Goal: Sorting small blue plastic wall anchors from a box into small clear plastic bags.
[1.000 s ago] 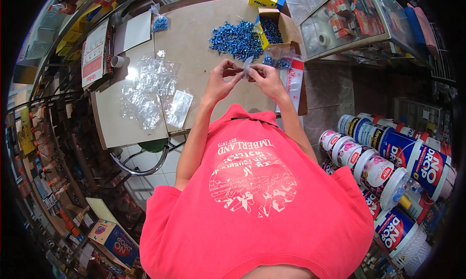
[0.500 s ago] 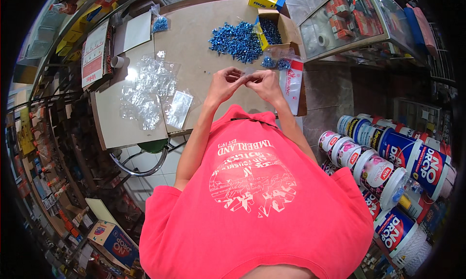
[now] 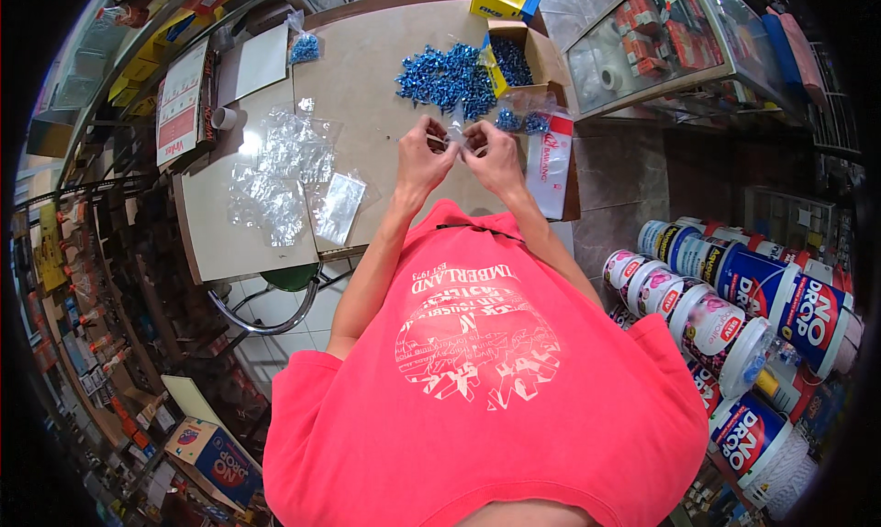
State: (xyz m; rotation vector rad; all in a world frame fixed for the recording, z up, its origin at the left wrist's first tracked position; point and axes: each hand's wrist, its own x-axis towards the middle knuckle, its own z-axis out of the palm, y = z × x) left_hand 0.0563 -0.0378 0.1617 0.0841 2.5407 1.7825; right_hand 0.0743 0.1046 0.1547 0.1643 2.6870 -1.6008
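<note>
Between my two hands a small clear plastic bag (image 3: 456, 131) is pinched by its edges, just on the near side of a heap of blue screws (image 3: 447, 77). My left hand (image 3: 426, 160) grips one side of the bag, fingers curled. The other side is in my right hand (image 3: 493, 158), thumb and fingers closed. Whether anything lies inside the bag I cannot make out. Beside the heap, an open cardboard box (image 3: 537, 57) lies tipped, with more blue screws in it. Small filled bags of blue screws (image 3: 521, 121) rest beyond my right hand.
Clear plastic bags (image 3: 275, 174) lie spread on the table at the left, with a stack of bags (image 3: 340, 209) nearer me. A white packet (image 3: 551, 169) lies at the right edge. A filled bag (image 3: 304, 47) sits at the back left. Paint buckets (image 3: 725, 330) stand at the right.
My hands have moved slightly apart and the fingers have shifted on the bag. The bag now stands up more visibly between them.
</note>
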